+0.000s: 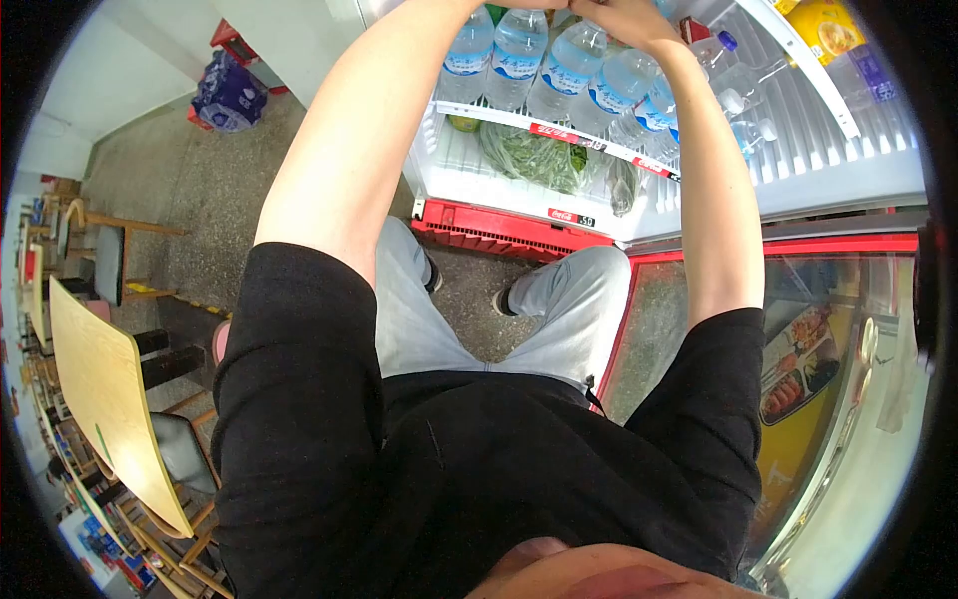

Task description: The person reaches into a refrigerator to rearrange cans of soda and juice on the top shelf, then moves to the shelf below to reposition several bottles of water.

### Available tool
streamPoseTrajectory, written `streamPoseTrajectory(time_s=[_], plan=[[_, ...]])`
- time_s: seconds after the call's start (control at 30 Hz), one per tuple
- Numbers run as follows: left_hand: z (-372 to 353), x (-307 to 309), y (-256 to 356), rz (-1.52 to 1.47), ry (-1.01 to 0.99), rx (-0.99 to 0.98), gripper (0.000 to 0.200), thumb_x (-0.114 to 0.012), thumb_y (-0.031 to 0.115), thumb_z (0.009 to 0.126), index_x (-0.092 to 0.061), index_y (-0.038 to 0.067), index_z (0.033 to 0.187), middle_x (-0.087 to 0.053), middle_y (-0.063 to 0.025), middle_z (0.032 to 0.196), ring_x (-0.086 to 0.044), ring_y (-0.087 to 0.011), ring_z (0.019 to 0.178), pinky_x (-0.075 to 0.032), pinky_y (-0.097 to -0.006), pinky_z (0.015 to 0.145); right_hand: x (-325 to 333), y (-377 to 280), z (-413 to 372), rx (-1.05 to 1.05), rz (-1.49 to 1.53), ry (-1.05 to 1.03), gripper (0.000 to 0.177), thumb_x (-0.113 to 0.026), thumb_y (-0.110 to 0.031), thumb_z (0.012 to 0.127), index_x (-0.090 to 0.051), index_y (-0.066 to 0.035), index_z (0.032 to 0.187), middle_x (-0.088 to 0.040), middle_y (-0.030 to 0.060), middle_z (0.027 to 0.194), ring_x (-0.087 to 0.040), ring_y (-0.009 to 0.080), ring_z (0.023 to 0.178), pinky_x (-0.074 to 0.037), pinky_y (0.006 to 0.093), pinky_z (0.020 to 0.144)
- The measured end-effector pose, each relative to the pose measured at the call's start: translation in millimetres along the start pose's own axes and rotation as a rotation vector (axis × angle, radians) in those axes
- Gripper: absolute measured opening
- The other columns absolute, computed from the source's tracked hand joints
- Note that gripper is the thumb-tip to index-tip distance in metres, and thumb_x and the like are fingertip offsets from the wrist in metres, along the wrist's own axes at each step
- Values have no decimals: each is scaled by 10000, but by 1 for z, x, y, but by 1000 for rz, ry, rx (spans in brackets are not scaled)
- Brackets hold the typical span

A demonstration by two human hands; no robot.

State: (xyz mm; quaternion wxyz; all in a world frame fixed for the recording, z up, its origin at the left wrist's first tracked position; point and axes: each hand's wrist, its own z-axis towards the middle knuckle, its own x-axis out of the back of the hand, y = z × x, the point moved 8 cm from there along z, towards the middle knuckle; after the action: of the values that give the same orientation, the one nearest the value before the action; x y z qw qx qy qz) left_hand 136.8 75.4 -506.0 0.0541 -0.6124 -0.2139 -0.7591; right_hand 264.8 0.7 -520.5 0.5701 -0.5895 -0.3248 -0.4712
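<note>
Both arms reach forward into an open refrigerator. At the top edge of the head view, my left hand (519, 3) is mostly cut off, above clear water bottles (517, 60) with blue labels; its grip is hidden. My right hand (629, 22) is beside it, fingers curled inward over the tops of another water bottle (569, 75) and its neighbours. What those fingers hold, if anything, cannot be made out. Several more such bottles stand in a row along the white shelf (469, 113).
Below, a lower shelf holds bagged green vegetables (534, 158). The glass door (798, 349) stands open at right, its rack holding a yellow package (826, 30). At left are a wooden table (105, 389), chairs and a purple-wrapped pack (230, 92) on the floor.
</note>
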Motion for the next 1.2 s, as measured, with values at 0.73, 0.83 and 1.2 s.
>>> streamPoseTrajectory(time_s=[0.73,0.83,1.2], plan=[[-2,3,1,-4,16,20,487,-654,521,834,-768,55,919,-752,-207,943,-729,-374,905,-560,-467,821,2,-2,-1,-17,16,-6,469,-643,-430,860,-734,27,802,-679,181,655,-686,280,639,-542,431,649],[-3,4,3,4,15,24,496,-653,531,837,-772,58,926,-754,-205,951,-729,-374,910,-561,-467,826,1,0,0,-4,3,3,474,-641,-434,860,-735,27,803,-684,190,663,-694,291,651,-546,435,659],[-3,3,2,15,9,27,517,-655,556,840,-777,60,920,-756,-204,951,-731,-370,915,-562,-470,832,1,-1,2,26,-23,12,482,-634,-443,866,-739,23,808,-696,207,685,-699,302,672,-545,442,683]])
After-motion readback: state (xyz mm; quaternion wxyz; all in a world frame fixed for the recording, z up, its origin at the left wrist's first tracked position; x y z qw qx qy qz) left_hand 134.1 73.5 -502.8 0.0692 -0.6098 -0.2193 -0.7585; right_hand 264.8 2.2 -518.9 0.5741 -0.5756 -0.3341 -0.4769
